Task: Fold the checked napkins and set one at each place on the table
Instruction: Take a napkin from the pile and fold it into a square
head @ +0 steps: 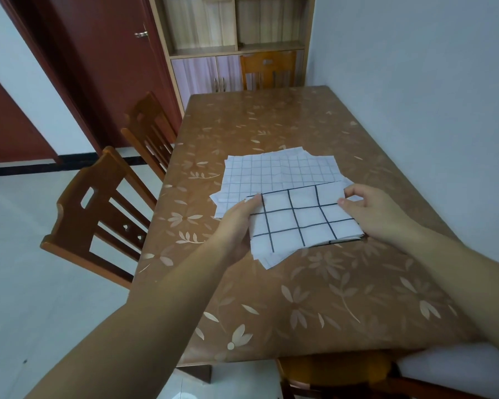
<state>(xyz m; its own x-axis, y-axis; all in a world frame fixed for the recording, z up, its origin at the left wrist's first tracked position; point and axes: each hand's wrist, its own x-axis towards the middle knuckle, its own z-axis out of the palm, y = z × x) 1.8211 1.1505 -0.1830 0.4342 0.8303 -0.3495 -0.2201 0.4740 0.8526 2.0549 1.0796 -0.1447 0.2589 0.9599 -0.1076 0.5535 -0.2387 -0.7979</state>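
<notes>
Nearest, both bare forearms reached in over the table [343, 306]. Left hand [236, 223] gripped the folded napkin [300, 223] at its left edge, fingers underneath, thumb on top. Right hand [369, 210] pinched the far right corner, fingers curled narrow. Napkin sat mid-table, overlapping the near edge of the unfolded napkin pile [274, 174]. Looked like the fold step, layers already stacked; next move probably needs edges squared, crease pressed, then carry to a place. Chairs at left [98, 208] and far end [268, 70] suggested the places; none set yet. No labels or writing readable anywhere.
</notes>
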